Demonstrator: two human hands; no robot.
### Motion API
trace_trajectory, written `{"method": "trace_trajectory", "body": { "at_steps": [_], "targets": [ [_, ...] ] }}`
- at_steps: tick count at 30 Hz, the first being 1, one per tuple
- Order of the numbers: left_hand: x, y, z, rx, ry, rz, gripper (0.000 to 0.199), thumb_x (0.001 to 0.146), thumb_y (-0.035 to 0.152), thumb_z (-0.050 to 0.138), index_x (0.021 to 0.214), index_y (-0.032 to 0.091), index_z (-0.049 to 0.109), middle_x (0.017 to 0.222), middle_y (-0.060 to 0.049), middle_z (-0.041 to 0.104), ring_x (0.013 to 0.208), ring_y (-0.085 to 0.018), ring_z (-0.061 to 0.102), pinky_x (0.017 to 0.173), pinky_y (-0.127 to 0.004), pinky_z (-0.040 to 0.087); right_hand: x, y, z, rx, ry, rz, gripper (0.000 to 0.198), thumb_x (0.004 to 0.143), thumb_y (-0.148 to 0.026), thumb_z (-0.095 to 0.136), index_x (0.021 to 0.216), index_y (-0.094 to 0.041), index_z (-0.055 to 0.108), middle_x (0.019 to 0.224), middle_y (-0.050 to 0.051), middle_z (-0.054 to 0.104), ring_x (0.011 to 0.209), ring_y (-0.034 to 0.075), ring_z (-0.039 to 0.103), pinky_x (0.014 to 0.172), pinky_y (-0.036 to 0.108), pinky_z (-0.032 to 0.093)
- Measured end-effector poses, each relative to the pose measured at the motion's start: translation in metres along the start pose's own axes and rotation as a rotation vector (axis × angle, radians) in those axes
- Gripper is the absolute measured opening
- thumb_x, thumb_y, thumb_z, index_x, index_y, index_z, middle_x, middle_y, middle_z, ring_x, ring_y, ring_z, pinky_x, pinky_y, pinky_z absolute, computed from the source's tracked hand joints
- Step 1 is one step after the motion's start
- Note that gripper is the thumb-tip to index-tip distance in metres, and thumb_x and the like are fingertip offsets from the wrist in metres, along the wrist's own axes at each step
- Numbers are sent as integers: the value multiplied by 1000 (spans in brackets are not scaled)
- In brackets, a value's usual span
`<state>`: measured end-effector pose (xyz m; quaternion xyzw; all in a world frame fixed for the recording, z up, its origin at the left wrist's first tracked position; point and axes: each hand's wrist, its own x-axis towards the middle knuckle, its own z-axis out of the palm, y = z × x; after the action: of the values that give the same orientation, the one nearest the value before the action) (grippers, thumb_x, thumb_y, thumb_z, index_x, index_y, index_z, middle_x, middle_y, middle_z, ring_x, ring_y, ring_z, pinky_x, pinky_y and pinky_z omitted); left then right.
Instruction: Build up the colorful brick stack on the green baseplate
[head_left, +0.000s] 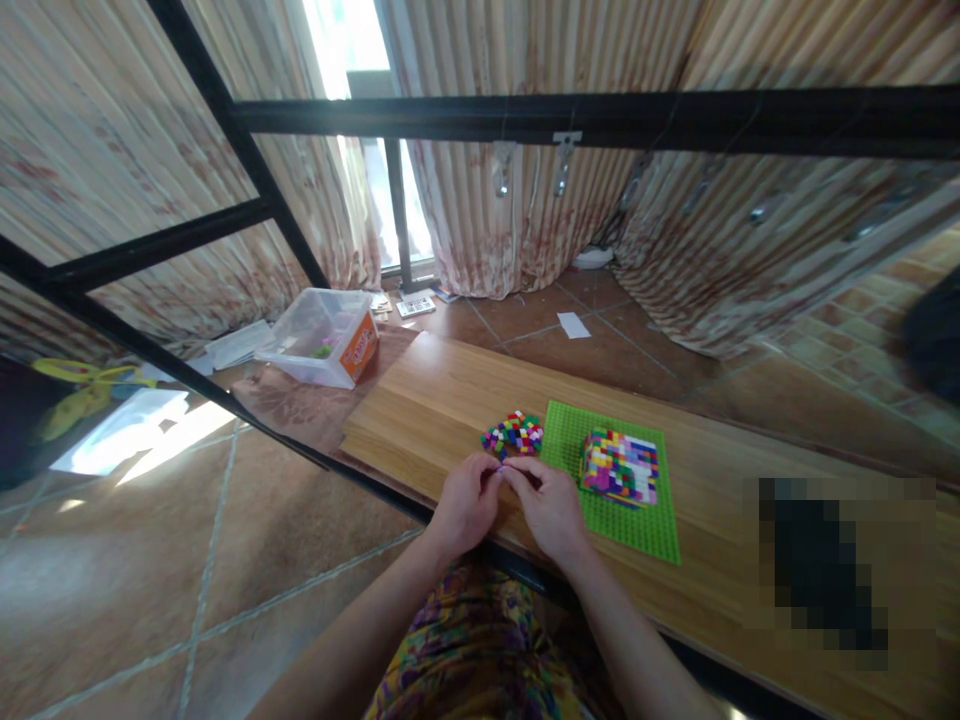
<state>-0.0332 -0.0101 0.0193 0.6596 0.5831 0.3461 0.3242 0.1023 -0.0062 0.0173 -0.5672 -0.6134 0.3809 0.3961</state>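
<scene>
My left hand (469, 500) and my right hand (547, 505) meet at the near edge of the wooden board, fingertips pinched together. Between them shows a small purple toy brick (502, 468), mostly hidden by the fingers. Just beyond the fingertips lies a loose heap of small coloured bricks (516, 433). To the right of my right hand is a green studded baseplate (559, 430). On it stands a block built from many-coloured bricks (621, 468), with white, purple, yellow and red on top.
The wooden board (420, 400) stretches to the right, with a blurred dark object (821, 565) on it. A clear plastic box (315, 335) with an orange label stands at the far left. Black metal bars (525, 120) cross in front of patterned curtains (525, 60).
</scene>
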Motion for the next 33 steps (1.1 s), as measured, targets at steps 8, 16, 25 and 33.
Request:
{"method": "trace_trajectory", "body": {
  "at_steps": [8,16,25,33],
  "targets": [
    [-2,-5,21,48,133,-100,14,87,20,53,82,19,66,80,-3,69,74,-16,62,69,-27,46,-4,3,7,-218,156,-53,24,89,-30,51,88,-19,73,92,7,73,84,18,66,81,31,48],
    [23,-16,5,297,115,-73,13,85,22,55,73,19,60,74,-3,62,72,-17,58,69,-29,44,15,28,-7,-549,114,-167,29,92,-23,44,98,-15,70,93,11,70,87,21,63,83,34,46],
    [34,-23,1,219,91,23,20,76,4,51,86,18,61,85,-5,63,83,-18,59,79,-31,49,29,22,-10,-513,81,-155,23,89,-20,49,98,-17,70,97,8,70,92,20,63,85,32,45],
    [56,-30,11,224,87,138,54,71,-2,45,121,14,57,123,-12,59,118,-23,53,106,-37,42,64,14,-7,-685,15,-138,28,90,-22,49,110,-17,68,101,9,66,97,22,58,88,32,42]
  ]
}}
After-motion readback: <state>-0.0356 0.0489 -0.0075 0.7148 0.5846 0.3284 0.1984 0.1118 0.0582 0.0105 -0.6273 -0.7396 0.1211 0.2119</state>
